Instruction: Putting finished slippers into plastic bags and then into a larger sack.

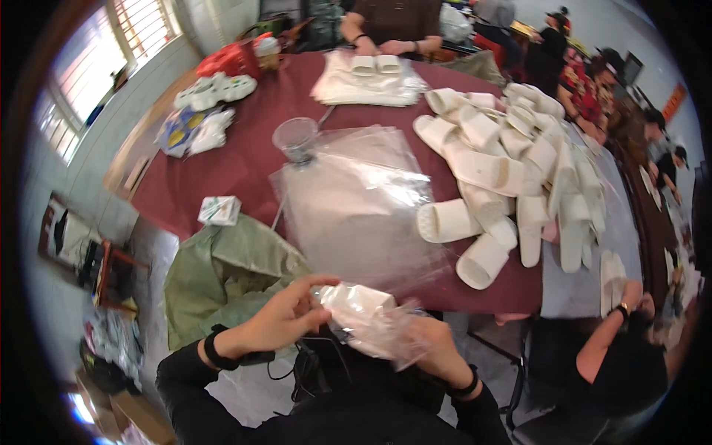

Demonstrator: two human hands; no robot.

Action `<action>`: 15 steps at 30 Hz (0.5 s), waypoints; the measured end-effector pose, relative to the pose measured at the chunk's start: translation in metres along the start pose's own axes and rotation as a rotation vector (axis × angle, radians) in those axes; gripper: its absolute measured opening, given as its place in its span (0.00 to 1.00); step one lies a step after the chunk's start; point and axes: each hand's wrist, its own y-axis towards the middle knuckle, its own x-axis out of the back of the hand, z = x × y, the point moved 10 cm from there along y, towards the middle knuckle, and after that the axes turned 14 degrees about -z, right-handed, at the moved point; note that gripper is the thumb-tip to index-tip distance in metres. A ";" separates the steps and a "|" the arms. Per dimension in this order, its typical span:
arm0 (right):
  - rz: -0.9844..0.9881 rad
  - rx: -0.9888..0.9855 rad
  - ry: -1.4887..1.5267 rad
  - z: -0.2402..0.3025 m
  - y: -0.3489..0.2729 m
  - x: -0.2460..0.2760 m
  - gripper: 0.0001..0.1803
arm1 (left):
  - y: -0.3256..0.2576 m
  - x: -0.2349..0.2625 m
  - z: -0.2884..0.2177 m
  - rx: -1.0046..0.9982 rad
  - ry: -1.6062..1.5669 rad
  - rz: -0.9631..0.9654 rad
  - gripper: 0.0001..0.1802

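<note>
Between left hand and right hand, bagged white slippers.

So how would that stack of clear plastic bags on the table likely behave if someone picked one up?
The clear plastic bags look thin and crinkled, so one would probably flop and sag. Their glossy sheen suggests they slide easily over each other. The bag bunches between the left hand and right hand, so likely very light.

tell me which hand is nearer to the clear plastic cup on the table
Left. The left hand sits below the clear plastic cup, almost straight under it in the picture. The right hand is lower and off to the right, inside the plastic bag.
</note>
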 end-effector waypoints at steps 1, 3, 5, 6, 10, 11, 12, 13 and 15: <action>-0.074 0.041 0.090 -0.015 -0.008 0.012 0.13 | 0.004 0.008 0.002 -0.145 0.193 -0.075 0.27; -0.161 -0.070 0.169 -0.004 0.009 0.033 0.08 | -0.001 0.027 0.025 -0.421 0.670 -0.188 0.31; -0.279 -0.203 0.405 -0.023 -0.004 0.053 0.16 | -0.012 0.037 0.077 -0.318 0.877 -0.240 0.35; -0.330 -0.211 0.448 -0.018 0.003 0.058 0.20 | -0.021 0.043 0.108 -0.226 1.083 -0.250 0.39; -0.452 -0.170 0.451 0.008 0.026 0.053 0.25 | -0.061 0.050 0.208 0.226 1.180 -0.098 0.53; -0.589 -0.198 0.550 0.004 0.024 0.053 0.29 | -0.067 0.049 0.223 0.327 1.122 -0.064 0.56; -0.577 -0.195 0.562 0.008 0.028 0.044 0.29 | -0.070 0.053 0.238 0.339 1.122 -0.077 0.56; -0.466 -0.119 0.693 0.022 0.035 0.026 0.25 | -0.069 0.063 0.247 0.208 1.175 -0.218 0.56; -0.369 -0.061 0.797 0.034 0.040 0.010 0.23 | -0.055 0.071 0.230 0.002 1.195 -0.371 0.53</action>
